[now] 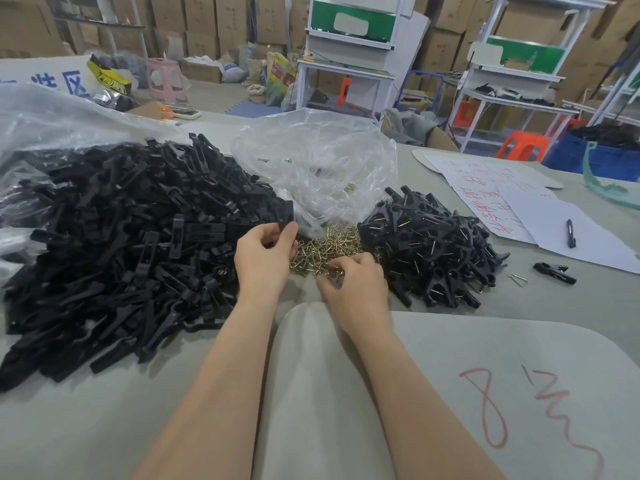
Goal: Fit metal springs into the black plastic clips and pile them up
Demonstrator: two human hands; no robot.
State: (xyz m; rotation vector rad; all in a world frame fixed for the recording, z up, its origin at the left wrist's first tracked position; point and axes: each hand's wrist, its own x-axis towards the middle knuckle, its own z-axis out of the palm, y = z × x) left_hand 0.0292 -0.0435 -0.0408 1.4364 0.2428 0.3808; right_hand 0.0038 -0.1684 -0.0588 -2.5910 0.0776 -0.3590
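Indoor light even, diffuse, moderately bright; shadows weak, soft-edged. White glare streaks on folds of clear plastic bag (322,161). Black clip heap (121,237) left of bag: detail lost in dark, faint sheen only. Shelving (530,58) far right of bag leans from wide-angle distortion. Cartons (207,22) behind bag slightly soft; worktop (540,299) in front of bag sharp.

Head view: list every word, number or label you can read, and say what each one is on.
"区" in blue, after a character too cut off to read: white sign.
"PRO" in black, rest blurred: yellow bag.
"8" followed by a squiggle, in red scrawl: grey mat.
Red handwriting on the white paper sheets: too slanted to read.
Print on the sacks and cartons behind: too blurred to read.
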